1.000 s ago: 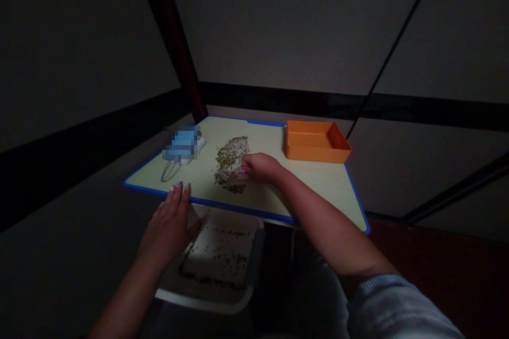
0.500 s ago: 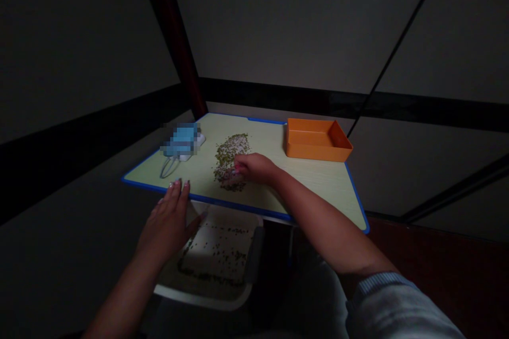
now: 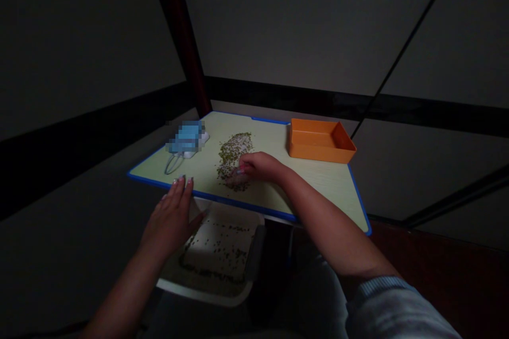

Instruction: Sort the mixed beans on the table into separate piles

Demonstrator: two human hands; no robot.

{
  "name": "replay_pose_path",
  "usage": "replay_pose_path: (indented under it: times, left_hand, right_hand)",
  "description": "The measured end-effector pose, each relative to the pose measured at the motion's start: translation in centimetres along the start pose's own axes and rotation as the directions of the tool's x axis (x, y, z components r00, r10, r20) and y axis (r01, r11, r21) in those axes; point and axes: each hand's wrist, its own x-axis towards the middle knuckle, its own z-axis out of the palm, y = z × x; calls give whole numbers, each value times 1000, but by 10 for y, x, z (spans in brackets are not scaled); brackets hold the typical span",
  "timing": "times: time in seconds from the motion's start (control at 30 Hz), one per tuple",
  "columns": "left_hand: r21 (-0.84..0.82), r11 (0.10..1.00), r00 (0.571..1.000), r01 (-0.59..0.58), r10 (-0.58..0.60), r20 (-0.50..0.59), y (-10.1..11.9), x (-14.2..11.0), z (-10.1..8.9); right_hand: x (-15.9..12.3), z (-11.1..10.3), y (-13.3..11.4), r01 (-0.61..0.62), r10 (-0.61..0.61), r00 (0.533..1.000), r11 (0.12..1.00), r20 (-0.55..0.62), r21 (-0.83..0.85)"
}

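Seed streak (image 3: 234, 151) (long axis forward) under right hand (image 3: 260, 167)

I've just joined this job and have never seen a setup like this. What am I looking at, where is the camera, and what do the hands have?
This is a single view from a camera worn on a person's head, looking down at their two bare hands; no machine is involved. A pale green board with a blue edge carries a loose pile of small green-brown grains, a pixelated blue object and a rectangular orange plastic tray. The right hand lies curled on the pile's near end; whether it holds anything is hidden. The left hand is open, its fingers on the board's near side. Below the board, a white tray has more grains scattered in it.
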Motion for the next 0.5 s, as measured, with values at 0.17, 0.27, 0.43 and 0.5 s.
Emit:
replay_pose_path:
  times: [0.17,0.27,0.43,0.5]
  left_hand:
    - [2,1000,1000,7,-7,4,0,0,0]
    - [-8,1000,1000,2,-2,-3,0,0,1]
    - [-17,1000,1000,4,-4,-4,0,0,2]
    - [-21,1000,1000,8,-8,2,0,0,2]
  right_hand:
    - [-1,0,0,-40,38,999,996,-25,-80]
    - [-1,1,0,-28,28,1000,995,5,-94]
    - [-2,-1,2,-67,64,997,990,-31,-123]
    - [-2,-3,3,-79,73,996,990,-54,-116]
